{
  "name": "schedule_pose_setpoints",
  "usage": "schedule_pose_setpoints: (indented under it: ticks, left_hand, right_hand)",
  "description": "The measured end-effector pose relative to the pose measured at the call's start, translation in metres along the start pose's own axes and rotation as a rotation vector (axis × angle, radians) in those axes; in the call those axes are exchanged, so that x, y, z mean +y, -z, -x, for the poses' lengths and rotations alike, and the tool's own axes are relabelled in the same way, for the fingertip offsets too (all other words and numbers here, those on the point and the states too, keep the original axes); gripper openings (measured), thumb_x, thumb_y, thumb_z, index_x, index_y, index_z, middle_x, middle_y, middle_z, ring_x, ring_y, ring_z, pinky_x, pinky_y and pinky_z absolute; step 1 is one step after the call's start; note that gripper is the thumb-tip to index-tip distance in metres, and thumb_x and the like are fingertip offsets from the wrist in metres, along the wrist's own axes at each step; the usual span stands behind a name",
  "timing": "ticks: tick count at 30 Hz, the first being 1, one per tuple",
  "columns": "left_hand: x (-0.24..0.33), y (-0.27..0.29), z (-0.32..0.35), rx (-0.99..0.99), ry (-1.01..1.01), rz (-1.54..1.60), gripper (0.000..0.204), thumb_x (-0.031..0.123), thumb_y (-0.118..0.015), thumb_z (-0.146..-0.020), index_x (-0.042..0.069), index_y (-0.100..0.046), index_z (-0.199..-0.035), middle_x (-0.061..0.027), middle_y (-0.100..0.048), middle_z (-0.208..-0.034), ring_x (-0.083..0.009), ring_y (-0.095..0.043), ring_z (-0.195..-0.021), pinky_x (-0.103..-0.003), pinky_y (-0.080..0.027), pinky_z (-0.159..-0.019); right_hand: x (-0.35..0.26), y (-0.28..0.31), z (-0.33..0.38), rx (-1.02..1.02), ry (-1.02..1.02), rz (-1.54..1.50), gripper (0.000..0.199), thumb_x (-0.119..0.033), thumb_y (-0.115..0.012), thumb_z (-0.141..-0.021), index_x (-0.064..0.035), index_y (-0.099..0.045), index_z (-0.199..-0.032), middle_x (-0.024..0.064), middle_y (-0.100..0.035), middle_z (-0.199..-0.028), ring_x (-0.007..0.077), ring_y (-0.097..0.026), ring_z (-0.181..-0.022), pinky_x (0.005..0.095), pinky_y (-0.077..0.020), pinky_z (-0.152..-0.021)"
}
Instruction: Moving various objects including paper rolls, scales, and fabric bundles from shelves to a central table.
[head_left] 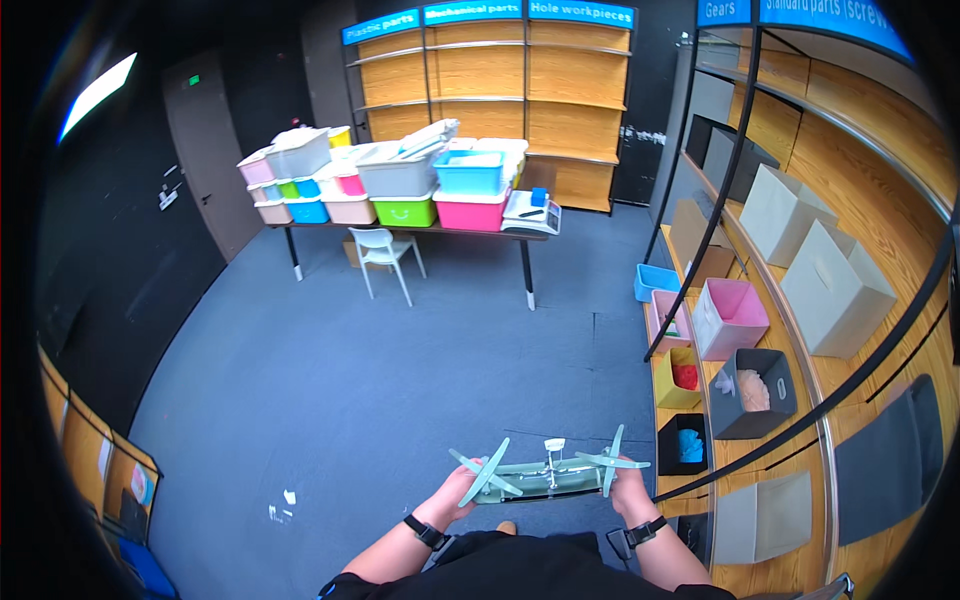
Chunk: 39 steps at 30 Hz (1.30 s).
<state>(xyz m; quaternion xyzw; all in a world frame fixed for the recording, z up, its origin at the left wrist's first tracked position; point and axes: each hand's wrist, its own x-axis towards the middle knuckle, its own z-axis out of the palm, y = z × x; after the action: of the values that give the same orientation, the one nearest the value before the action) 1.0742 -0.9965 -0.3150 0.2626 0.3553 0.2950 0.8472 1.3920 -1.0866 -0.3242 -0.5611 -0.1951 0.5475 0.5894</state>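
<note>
Low in front of my body, I hold a pale green frame [530, 486] level between both hands. It has a four-armed cross at each end, the left cross [487, 474] and the right cross [611, 461]. A small white piece [555, 443] stands on a metal post at its middle. My left hand [462, 486] is closed round the left end, behind the cross. Round the other end my right hand [629, 490] is closed, its fingers partly hidden by the right cross. I cannot tell what kind of device the frame is.
Close on my right runs a wooden shelf rack with fabric bins, among them a dark grey bin [752, 395] and a pink bin [730, 318]. Across the room, stacked plastic boxes [470, 205] load a table, with a white chair [385, 250] before it. Blue-grey floor [400, 370] lies between.
</note>
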Motion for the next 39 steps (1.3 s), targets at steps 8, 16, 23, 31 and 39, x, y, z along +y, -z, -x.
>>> schedule_pose_setpoints:
  ticks: [8, 16, 23, 31, 39]
  left_hand:
    - [0.100, -0.074, -0.215, -0.132, 0.297, -0.272, 0.019, 0.024, -0.040, -0.103, 0.012, -0.046, -0.115, -0.0093, -0.058, -0.110, -0.0250, -0.065, -0.097, -0.046, -0.062, -0.073]
    - [0.175, -0.095, -0.437, -0.085, 0.160, -0.237, 0.021, 0.014, -0.040, -0.102, 0.010, -0.046, -0.122, -0.0077, -0.060, -0.108, -0.0181, -0.065, -0.090, -0.033, -0.060, -0.066]
    - [0.257, -0.116, -0.544, -0.002, 0.025, 0.050, 0.030, 0.004, -0.040, -0.100, 0.004, -0.043, -0.130, -0.0145, -0.060, -0.116, -0.0244, -0.066, -0.096, -0.037, -0.060, -0.078]
    - [0.364, -0.076, -0.719, 0.128, -0.055, 0.058, 0.027, 0.004, -0.041, -0.100, 0.001, -0.051, -0.125, -0.0121, -0.063, -0.109, -0.0240, -0.067, -0.096, -0.036, -0.062, -0.080]
    - [0.497, -0.066, -0.869, 0.231, -0.141, 0.044, 0.026, 0.005, -0.045, -0.099, 0.000, -0.054, -0.123, -0.0119, -0.064, -0.110, -0.0204, -0.067, -0.091, -0.032, -0.061, -0.077]
  right_hand:
    - [-0.076, 0.057, -0.177, 0.162, 0.099, -0.041, 0.028, -0.033, -0.044, -0.103, -0.0113, -0.062, -0.100, -0.0009, -0.064, -0.082, 0.0102, -0.061, -0.065, 0.0254, -0.0457, -0.048]
    - [-0.206, 0.082, -0.410, 0.053, 0.079, 0.241, 0.032, -0.033, -0.039, -0.104, -0.0060, -0.057, -0.105, 0.0044, -0.063, -0.084, 0.0135, -0.063, -0.068, 0.0276, -0.0519, -0.050]
    - [-0.301, 0.052, -0.605, -0.185, -0.067, 0.370, 0.035, -0.037, -0.038, -0.104, -0.0069, -0.052, -0.116, 0.0076, -0.063, -0.100, 0.0177, -0.066, -0.079, 0.0344, -0.0581, -0.056]
    - [-0.363, -0.011, -0.828, -0.366, -0.133, 0.403, 0.024, -0.023, -0.043, -0.101, -0.0062, -0.056, -0.112, 0.0056, -0.064, -0.098, 0.0164, -0.064, -0.080, 0.0332, -0.0553, -0.061]
    - [-0.433, -0.079, -1.026, -0.413, -0.176, 0.302, 0.031, -0.024, -0.043, -0.104, 0.0026, -0.057, -0.110, 0.0104, -0.064, -0.094, 0.0197, -0.066, -0.080, 0.0354, -0.0589, -0.070]
